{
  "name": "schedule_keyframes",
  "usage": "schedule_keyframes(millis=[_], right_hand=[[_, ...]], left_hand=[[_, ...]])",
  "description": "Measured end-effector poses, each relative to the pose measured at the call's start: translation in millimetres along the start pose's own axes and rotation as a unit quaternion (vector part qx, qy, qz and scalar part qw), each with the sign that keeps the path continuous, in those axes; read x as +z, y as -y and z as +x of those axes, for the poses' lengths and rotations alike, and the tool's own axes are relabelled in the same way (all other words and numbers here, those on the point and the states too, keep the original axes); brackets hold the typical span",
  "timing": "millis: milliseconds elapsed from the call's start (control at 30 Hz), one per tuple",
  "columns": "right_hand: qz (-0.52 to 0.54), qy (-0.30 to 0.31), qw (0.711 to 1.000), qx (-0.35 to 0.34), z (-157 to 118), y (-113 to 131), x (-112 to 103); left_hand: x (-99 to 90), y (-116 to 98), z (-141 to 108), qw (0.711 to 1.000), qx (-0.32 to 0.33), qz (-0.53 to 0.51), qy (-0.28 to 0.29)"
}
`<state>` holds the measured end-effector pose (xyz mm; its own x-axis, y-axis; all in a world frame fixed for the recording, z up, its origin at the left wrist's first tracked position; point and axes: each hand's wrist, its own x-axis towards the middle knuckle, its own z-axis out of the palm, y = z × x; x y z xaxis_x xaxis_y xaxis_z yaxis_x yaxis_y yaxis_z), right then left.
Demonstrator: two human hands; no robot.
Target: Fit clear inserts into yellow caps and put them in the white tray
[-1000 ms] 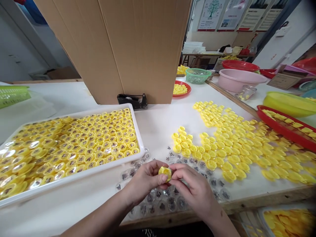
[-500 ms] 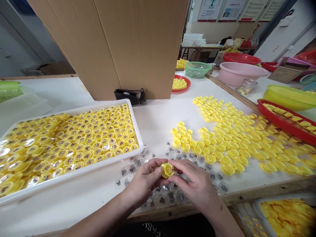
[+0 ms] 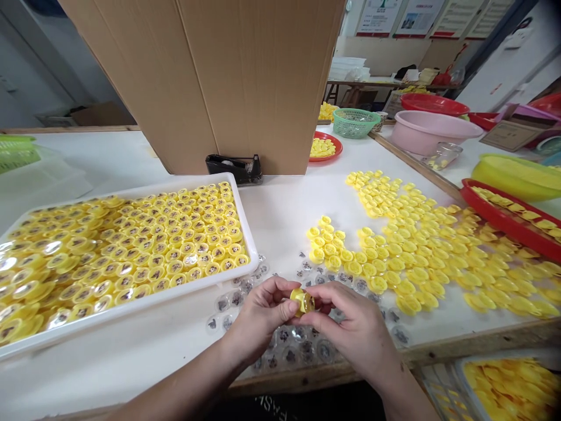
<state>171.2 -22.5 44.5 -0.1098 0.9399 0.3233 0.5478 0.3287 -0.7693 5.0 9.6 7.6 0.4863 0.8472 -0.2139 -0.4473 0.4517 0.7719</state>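
Observation:
Between the fingertips of my left hand [image 3: 262, 311] is a small round yellow plastic piece [image 3: 297, 300], tipped on its side. My right hand [image 3: 353, 321] pinches a clear round disc [image 3: 310, 302] against its open face; whether the disc is fully seated I cannot tell. Beneath both hands, clear discs with dark printed figures [image 3: 290, 354] lie scattered on the white table [image 3: 175, 356]. Rows of similar yellow pieces [image 3: 405, 263] spread out on the right. A white tray [image 3: 249, 251] on the left is filled with yellow pieces bearing printed discs.
A tall cardboard box [image 3: 245, 82] stands at the back, with a black tape dispenser [image 3: 234, 169] before it. Red plate [image 3: 337, 149], green basket [image 3: 356, 123], pink basin [image 3: 432, 131] and red tray [image 3: 504, 216] sit farther right. A bin of yellow pieces [image 3: 511, 386] is below the table edge.
The yellow piece has turned in my fingers, so its open face with the clear disc now points more to the right. The view has shifted slightly; both hands remain together.

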Motion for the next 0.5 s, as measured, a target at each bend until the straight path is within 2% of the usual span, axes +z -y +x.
schedule_keyframes(millis=[300, 500], right_hand=[[-0.025, 0.0, 1.0, -0.02, 0.2, 2.8, 1.5], [-0.041, 0.01, 0.999, -0.018, -0.4, 5.1, -0.3]], left_hand=[[-6.5, 4.0, -0.1, 0.999, 0.015, 0.008, 0.035], [-3.3, -1.1, -1.7, 0.998, 0.023, 0.007, 0.056]])
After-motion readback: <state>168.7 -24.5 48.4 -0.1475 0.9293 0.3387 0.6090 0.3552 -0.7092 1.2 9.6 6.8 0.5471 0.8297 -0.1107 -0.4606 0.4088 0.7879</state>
